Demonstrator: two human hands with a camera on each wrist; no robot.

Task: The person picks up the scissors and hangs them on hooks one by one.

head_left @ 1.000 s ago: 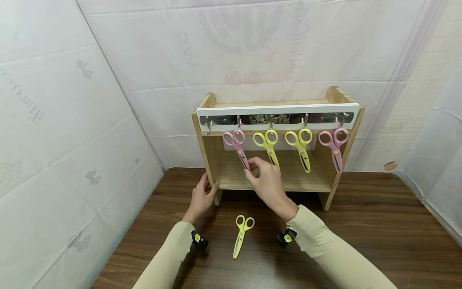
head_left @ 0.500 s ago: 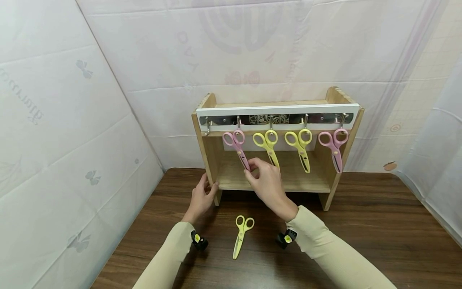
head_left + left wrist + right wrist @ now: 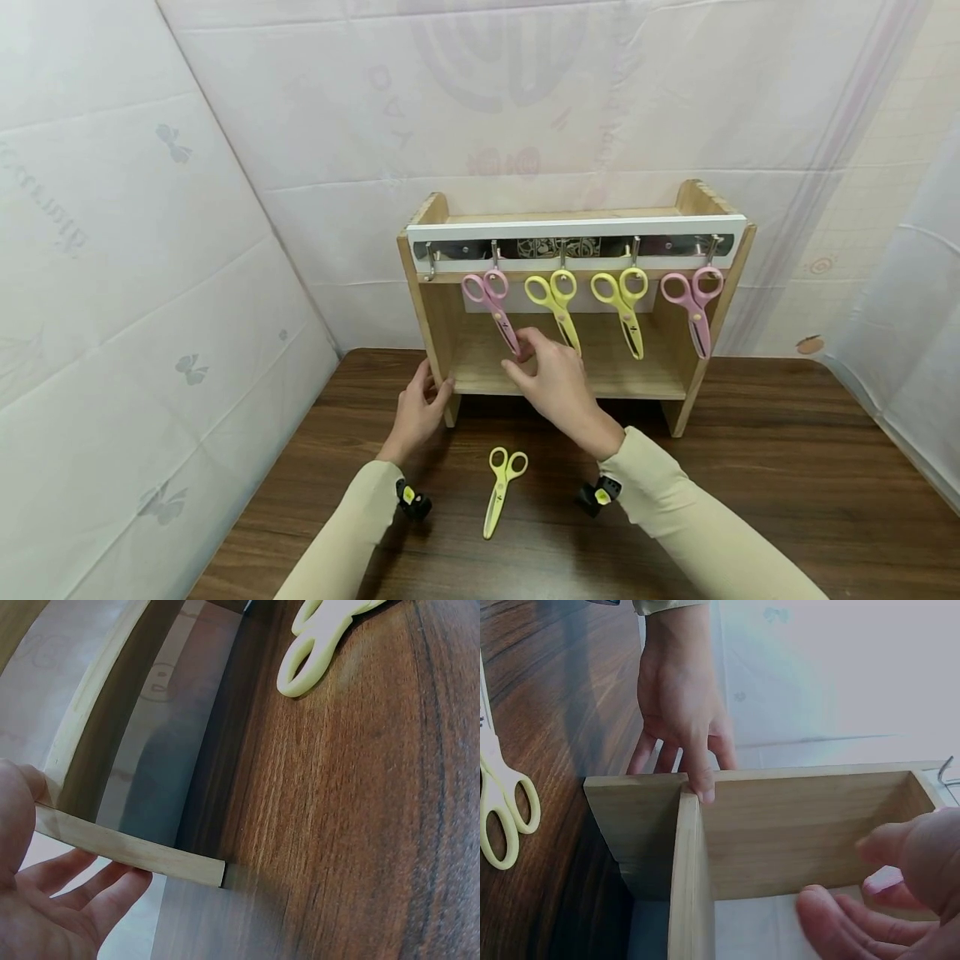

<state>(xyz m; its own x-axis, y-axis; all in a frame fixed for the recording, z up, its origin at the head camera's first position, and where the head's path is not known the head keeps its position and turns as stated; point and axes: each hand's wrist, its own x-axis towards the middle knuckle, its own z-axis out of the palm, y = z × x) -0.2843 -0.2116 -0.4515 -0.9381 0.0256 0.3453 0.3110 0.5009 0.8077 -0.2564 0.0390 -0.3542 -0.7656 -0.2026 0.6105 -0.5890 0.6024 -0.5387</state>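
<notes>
My left hand [image 3: 415, 412] grips the left side panel of the wooden shelf [image 3: 567, 389]; in the left wrist view the thumb lies inside and the fingers outside. Pink scissors [image 3: 497, 310] hang by one handle loop from the second hook, tilted, blades down. Just at their tip is my right hand [image 3: 558, 382], thumb and fingers spread apart; the right wrist view shows the pink tip [image 3: 885, 880] between them. Beside it hang yellow scissors [image 3: 557, 300], their tip partly behind the hand. A second yellow pair [image 3: 501, 492] lies on the table between my forearms.
A white rail [image 3: 577, 223] with several metal hooks runs along the shelf's top front. Farther right hang more yellow scissors [image 3: 624, 304] and another pink pair [image 3: 694, 304]. The leftmost hook [image 3: 430, 260] carries nothing. Patterned cloth [image 3: 360, 125] stands behind the brown wooden table [image 3: 780, 458].
My right thumb has come away from the tip of the pink scissors, and the fingers have opened. The scissors stay hanging on their hook. The left hand keeps its place on the shelf.
</notes>
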